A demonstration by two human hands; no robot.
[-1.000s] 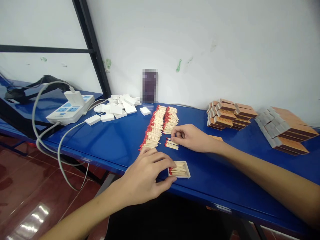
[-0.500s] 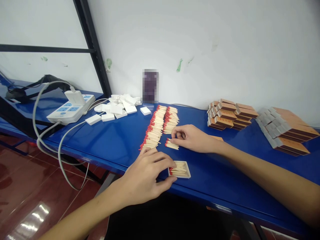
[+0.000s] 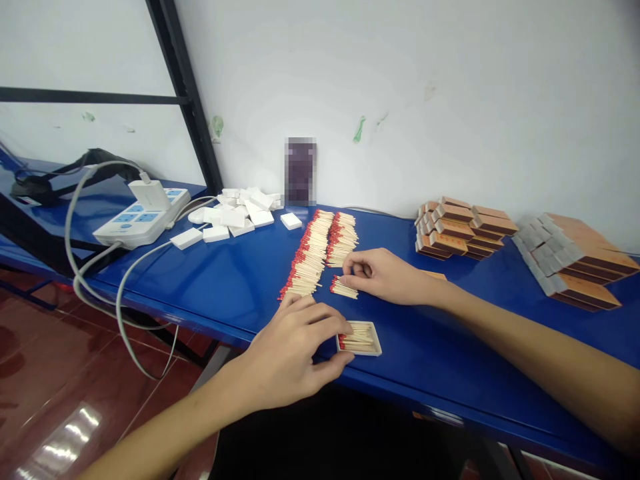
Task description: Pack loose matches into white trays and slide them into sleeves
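Observation:
A white matchbox tray (image 3: 373, 352) with red-tipped matches in it lies near the table's front edge. My left hand (image 3: 300, 350) grips its left end between thumb and fingers. Above it, my right hand (image 3: 377, 275) has its fingers curled at the right end of a small group of matches (image 3: 343, 287); whether any match is pinched is hidden. Two long rows of matches, a left one (image 3: 310, 257) and a shorter right one (image 3: 342, 239), lie just behind, heads mostly to the left.
White trays (image 3: 243, 212) are heaped at the back left beside a power strip (image 3: 145, 220) with looping cables. Orange matchboxes (image 3: 453, 230) are stacked at the back right, with grey-ended boxes (image 3: 575, 257) farther right. A pixelated dark object (image 3: 301, 172) leans on the wall.

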